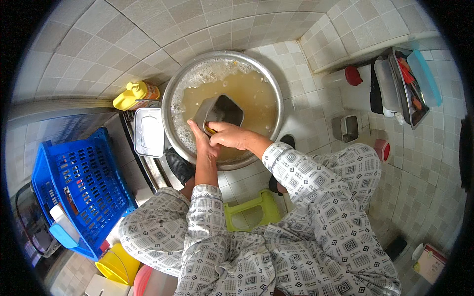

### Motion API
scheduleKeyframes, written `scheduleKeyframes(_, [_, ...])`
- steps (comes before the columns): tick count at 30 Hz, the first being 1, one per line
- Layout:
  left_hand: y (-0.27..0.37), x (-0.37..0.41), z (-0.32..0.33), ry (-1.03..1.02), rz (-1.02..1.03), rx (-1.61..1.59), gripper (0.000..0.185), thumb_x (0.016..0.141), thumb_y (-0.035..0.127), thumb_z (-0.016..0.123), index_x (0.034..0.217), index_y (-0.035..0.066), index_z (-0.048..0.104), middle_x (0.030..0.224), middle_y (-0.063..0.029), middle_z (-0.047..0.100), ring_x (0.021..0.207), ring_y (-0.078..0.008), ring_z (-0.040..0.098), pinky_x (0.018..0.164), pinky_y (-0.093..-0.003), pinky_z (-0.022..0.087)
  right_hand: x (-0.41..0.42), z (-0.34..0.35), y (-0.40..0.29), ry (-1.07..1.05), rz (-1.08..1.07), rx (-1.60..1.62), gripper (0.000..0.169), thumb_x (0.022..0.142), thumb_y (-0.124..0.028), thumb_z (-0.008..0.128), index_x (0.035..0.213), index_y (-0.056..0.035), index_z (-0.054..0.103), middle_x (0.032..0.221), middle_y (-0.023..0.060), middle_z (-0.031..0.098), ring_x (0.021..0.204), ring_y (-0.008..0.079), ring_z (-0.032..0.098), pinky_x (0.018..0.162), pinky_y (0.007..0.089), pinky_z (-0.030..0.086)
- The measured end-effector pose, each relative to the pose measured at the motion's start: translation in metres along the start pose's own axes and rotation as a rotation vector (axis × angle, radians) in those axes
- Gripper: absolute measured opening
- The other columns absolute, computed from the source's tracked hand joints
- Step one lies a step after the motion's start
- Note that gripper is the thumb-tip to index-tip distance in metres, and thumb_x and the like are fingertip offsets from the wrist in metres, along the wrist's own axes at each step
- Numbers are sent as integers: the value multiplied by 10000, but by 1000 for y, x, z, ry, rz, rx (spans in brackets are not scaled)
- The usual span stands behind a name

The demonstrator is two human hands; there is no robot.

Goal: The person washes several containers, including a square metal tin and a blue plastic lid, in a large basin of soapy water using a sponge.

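Note:
A deep rectangular metal container is tilted over the large round metal basin, its opening facing up and to the right. My left hand grips the container at its near-left side, thumb along the outer wall. My right hand reaches to the near rim with a small yellow thing, perhaps a sponge, mostly hidden by the fingers. Cloudy brownish water fills much of the basin, with white suds along the left and far sides.
Left of the basin are a white-rimmed tray, a yellow bottle and a blue plastic basket. A green stool is below me. Rightward are a small metal container, a red cup and stacked trays.

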State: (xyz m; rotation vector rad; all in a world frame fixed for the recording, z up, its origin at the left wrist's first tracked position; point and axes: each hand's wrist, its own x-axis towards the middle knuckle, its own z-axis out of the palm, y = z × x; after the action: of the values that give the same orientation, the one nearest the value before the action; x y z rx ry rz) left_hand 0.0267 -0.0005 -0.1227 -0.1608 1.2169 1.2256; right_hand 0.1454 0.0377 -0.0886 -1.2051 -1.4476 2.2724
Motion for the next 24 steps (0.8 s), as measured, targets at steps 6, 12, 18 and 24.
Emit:
scheduleKeyframes(6, [-17, 2, -6, -168, 148, -88, 686, 980, 645, 474, 1378, 88, 504, 1310, -96, 586, 1196, -262, 558, 1018, -437, 449, 20, 5, 3, 386, -115, 542, 288, 901, -29, 496, 1165, 39, 590, 1103, 127, 641, 1004, 220, 625, 902, 379, 513])
scheduleKeyframes(12, [-18, -5, 0, -152, 212, -327, 625, 920, 563, 584, 1334, 97, 542, 1311, -111, 591, 1232, -305, 539, 1092, -490, 396, 23, 19, 14, 353, -192, 438, 249, 945, -102, 529, 1147, 18, 610, 1086, 137, 667, 964, 215, 649, 868, 363, 524])
scheduleKeyframes(18, [12, -2, 1, -84, 287, -284, 609, 893, 529, 592, 1249, 35, 586, 1161, -129, 654, 1048, -313, 624, 949, -435, 492, -17, 29, 10, 227, -377, -717, 599, 1000, -472, 460, 1114, 92, 626, 1136, 307, 631, 1126, 435, 592, 1065, 488, 379])
scheduleKeyframes(24, [36, -15, -1, -162, -55, -256, 628, 889, 539, 555, 1342, 105, 557, 1285, -139, 614, 1164, -360, 575, 1005, -525, 442, -44, -7, 4, 113, -490, -1558, 505, 927, -366, 541, 1253, 11, 620, 1378, 184, 570, 1378, 322, 449, 1253, 483, 152])
